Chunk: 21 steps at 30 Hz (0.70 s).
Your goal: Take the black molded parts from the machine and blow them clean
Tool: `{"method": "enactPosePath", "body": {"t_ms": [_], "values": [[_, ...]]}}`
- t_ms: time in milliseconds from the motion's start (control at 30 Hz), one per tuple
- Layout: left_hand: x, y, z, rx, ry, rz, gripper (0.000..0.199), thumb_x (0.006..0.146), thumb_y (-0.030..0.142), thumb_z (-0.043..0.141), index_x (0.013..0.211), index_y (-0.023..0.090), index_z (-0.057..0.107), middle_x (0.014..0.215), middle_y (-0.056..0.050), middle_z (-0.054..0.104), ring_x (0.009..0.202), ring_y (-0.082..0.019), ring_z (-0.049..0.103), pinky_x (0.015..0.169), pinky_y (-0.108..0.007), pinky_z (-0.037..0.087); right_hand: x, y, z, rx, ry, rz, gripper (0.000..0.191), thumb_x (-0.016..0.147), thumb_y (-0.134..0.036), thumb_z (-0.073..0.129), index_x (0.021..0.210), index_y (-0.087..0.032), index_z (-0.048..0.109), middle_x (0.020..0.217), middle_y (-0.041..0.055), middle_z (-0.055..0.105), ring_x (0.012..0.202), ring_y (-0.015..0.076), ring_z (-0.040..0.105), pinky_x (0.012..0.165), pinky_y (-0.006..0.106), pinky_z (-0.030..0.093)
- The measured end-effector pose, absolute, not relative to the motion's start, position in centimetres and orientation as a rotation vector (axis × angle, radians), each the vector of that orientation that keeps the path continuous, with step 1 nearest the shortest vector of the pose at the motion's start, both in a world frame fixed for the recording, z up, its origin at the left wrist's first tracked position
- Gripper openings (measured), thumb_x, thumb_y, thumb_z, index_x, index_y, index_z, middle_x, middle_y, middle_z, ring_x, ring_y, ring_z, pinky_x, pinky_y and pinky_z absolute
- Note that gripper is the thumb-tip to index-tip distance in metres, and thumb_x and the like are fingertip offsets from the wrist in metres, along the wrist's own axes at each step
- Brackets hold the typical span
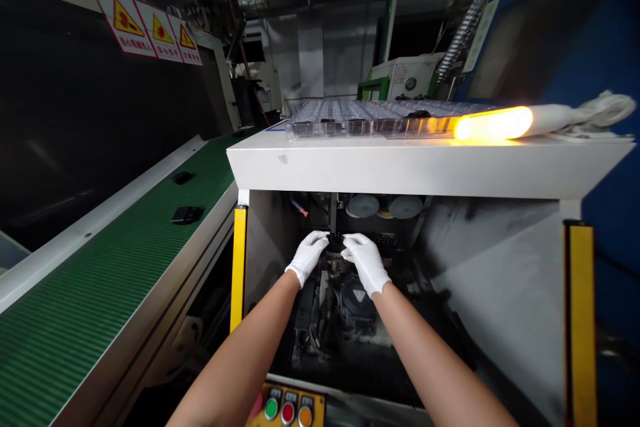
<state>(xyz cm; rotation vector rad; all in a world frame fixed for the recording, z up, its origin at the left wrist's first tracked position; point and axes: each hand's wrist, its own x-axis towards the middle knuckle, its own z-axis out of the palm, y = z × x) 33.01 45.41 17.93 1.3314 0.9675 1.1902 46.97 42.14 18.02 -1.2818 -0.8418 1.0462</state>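
Black part [336, 238], perhaps plastic, sits between gloved left hand [307, 257] and right hand [366, 263].

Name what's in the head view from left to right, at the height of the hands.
Green conveyor → left yellow strip → left gloved hand → right gloved hand → right yellow strip
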Motion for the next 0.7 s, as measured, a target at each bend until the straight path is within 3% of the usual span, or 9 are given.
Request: {"method": "enactPosePath", "body": {"t_ms": [300, 500, 600, 700], "values": [[33.2, 45.5, 18.0, 1.351, 0.975, 1.185, 0.023, 0.069, 0.037, 0.065, 0.082, 0.018, 0.066, 0.091, -0.004, 0.071, 0.094, -0.020, 0.063, 0.100, -0.037, 0.044, 47.0, 42.5, 18.2, -1.297, -0.875, 1.044, 0.023, 0.066, -0.034, 0.063, 0.082, -0.018, 0.065, 0.057, -0.0014, 0.059, 0.054, 0.0137, 0.056, 0.057, 0.029, 0.048], [32.6, 44.2, 17.2, 1.420, 1.069, 1.264, 0.034, 0.076, 0.042, 0.061, 0.098, 0.017, 0.067, 0.104, -0.008, 0.071, 0.104, -0.021, 0.062, 0.103, -0.037, 0.042, 48.3, 39.1, 19.6, -1.317, -0.995, 0.904, 0.034, 0.072, -0.043, 0.063, 0.093, -0.017, 0.069, 0.086, 0.0058, 0.071, 0.069, 0.0172, 0.062, 0.064, 0.030, 0.048], [33.7, 42.2, 16.4, 1.483, 1.306, 1.479, 0.028, 0.084, 0.041, 0.054, 0.094, 0.019, 0.068, 0.101, -0.007, 0.070, 0.100, -0.021, 0.062, 0.098, -0.037, 0.045, 50.9, 36.7, 19.6, -1.364, -0.998, 0.620, 0.038, 0.079, -0.050, 0.058, 0.099, -0.019, 0.069, 0.097, 0.0074, 0.073, 0.081, 0.0202, 0.063, 0.076, 0.034, 0.049], [36.8, 40.3, 16.0, 1.503, 1.180, 1.439, 0.032, 0.085, 0.043, 0.055, 0.102, 0.020, 0.069, 0.094, -0.007, 0.070, 0.089, -0.019, 0.063, 0.089, -0.033, 0.048, 54.0, 36.0, 18.9, -1.409, -0.904, 0.507, 0.039, 0.079, -0.050, 0.059, 0.103, -0.021, 0.068, 0.103, 0.0075, 0.071, 0.083, 0.0205, 0.062, 0.077, 0.035, 0.049]]}}
